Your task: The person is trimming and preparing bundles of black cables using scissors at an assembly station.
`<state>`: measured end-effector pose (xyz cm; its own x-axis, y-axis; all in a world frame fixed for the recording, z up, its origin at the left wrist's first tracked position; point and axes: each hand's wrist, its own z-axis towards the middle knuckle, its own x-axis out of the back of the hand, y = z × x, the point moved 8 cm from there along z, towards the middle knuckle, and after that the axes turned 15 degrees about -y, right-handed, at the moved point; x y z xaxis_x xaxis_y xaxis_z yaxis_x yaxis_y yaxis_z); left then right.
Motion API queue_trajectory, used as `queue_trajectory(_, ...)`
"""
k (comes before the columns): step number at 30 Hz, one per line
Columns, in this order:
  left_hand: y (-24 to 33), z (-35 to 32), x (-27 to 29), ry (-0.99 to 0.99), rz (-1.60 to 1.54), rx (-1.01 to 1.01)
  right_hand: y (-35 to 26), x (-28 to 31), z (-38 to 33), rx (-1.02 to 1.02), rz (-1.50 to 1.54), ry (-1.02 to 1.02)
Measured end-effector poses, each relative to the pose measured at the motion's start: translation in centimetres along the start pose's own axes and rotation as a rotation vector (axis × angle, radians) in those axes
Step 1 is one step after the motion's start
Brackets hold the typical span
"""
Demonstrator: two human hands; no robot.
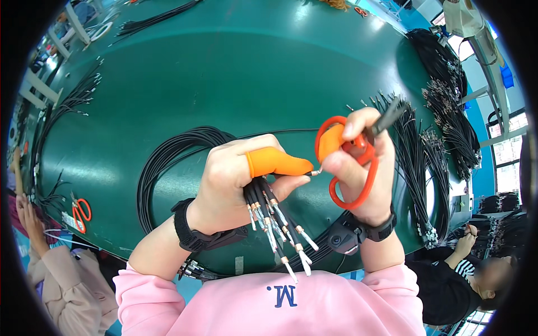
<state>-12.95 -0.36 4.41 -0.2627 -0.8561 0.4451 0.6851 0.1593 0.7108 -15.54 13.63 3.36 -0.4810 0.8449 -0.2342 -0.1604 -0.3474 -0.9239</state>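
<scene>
At the centre of the frame, my left hand (224, 168) is curled closed around a bunch of black cables (256, 193), their silver ends (303, 261) hanging below, while two digits pinch one cable just behind its bare tip (316, 172). Right of centre, my right hand (363, 182) is half closed around red-handled scissors (359, 145), fingertips near that tip, though I can't tell whether they touch it

1 navy cap. letter (285, 297) w/ dot (269, 288), upside-down in view, on pink top (235, 313), chest ctr.
</scene>
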Motion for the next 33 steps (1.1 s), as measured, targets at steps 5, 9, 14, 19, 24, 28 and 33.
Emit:
queue_trajectory(5, -0.3, 0.2, -0.2, -0.043, 0.032, 0.078, -4.6, -4.1, -1.2, 0.42, -1.068, -0.515)
queue_trajectory(9, -0.3, 0.2, 0.1, 0.002, 0.042, 0.117, -4.0, -2.8, -2.0, 0.409, -1.39, -0.485)
queue_trajectory(14, -0.1, -0.2, 0.2, 0.071, 0.102, 0.042, -4.7, -0.2, -2.5, 0.469, -0.71, -0.182)
queue_trajectory(19, 0.3, -0.4, 0.3, 0.104, 0.182, -0.018, -1.5, -0.7, -1.6, 0.109, -0.39, -0.171)
queue_trajectory(24, 0.2, -0.3, 0.1, 0.061, 0.135, -0.023, -2.0, -0.8, -1.5, 0.19, -0.492, -0.17)
queue_trajectory(28, 0.1, -0.1, 0.1, -0.068, 0.096, -0.017, -2.1, -1.0, -0.6, 0.168, -0.322, -0.322)
queue_trajectory(33, 0.2, 0.3, 0.3, -0.114, 0.037, -0.014, -0.3, -0.6, 0.0, 0.036, -0.026, -0.313)
